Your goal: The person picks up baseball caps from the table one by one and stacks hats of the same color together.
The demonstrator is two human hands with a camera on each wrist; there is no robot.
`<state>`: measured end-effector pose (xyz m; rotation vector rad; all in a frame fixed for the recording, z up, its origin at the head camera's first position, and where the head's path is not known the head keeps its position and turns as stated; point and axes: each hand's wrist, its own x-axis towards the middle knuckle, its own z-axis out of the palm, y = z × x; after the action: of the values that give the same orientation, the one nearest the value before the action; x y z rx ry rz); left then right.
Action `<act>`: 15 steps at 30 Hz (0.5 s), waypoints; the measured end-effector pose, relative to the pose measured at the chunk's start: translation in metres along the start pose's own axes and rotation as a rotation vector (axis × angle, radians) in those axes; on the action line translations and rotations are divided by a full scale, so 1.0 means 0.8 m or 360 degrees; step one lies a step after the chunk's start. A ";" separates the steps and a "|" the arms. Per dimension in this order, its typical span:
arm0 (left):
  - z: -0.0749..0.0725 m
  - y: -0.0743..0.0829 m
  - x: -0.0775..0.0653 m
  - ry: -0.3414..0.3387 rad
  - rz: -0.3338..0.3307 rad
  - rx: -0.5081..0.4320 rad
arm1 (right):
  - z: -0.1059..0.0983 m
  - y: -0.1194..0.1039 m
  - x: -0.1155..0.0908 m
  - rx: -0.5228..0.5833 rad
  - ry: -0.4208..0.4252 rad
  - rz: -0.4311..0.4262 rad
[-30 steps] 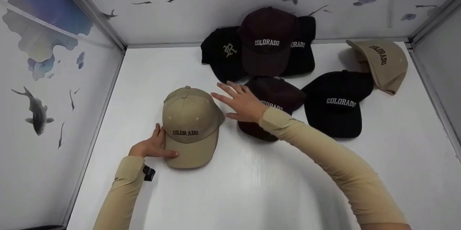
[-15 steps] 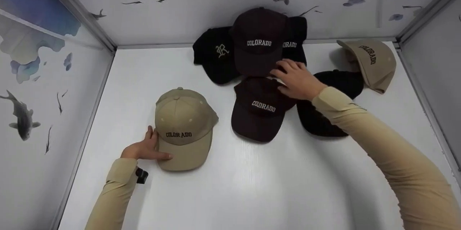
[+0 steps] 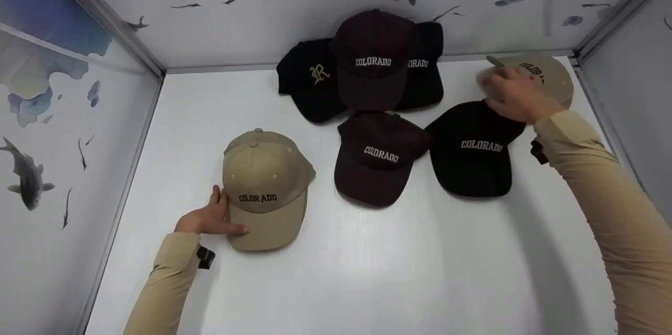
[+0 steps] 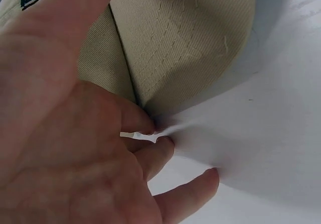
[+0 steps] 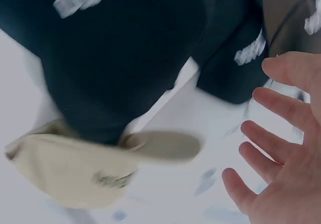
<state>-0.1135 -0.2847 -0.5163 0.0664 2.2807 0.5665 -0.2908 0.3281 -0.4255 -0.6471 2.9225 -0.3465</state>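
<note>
My left hand [image 3: 207, 218] rests at the near left side of a beige COLORADO baseball cap [image 3: 257, 177], stacked over another beige cap. Its thumb lies across the brim. In the left wrist view its fingertips [image 4: 214, 176] touch the white table beside the brim [image 4: 195, 38]. At the far right, my right hand [image 3: 517, 94], slightly blurred, overlaps a tilted beige cap [image 3: 559, 80] in the head view. Its fingers are spread with nothing between them in the right wrist view, where this tilted beige cap [image 5: 75, 174] shows apart from the hand.
Just below the right hand lies a black COLORADO cap [image 3: 470, 151], with a maroon cap [image 3: 375, 167] to its left. Another maroon cap [image 3: 374, 51] leans over two black caps against the back wall [image 3: 220, 35]. Side walls border the white table [image 3: 336, 272].
My right hand has gone from beside the stacked beige caps, across the maroon and black caps, to the tilted beige cap at far right. The left hand keeps its place on the stack.
</note>
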 end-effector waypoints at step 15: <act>0.009 -0.004 -0.004 0.0120 0.0135 -0.0119 | 0.013 0.127 -0.078 0.0441 0.0038 0.0473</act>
<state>-0.1060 -0.2854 -0.5195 0.1074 2.3360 0.7088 -0.2737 0.4427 -0.4559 -0.1684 2.8547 -0.7060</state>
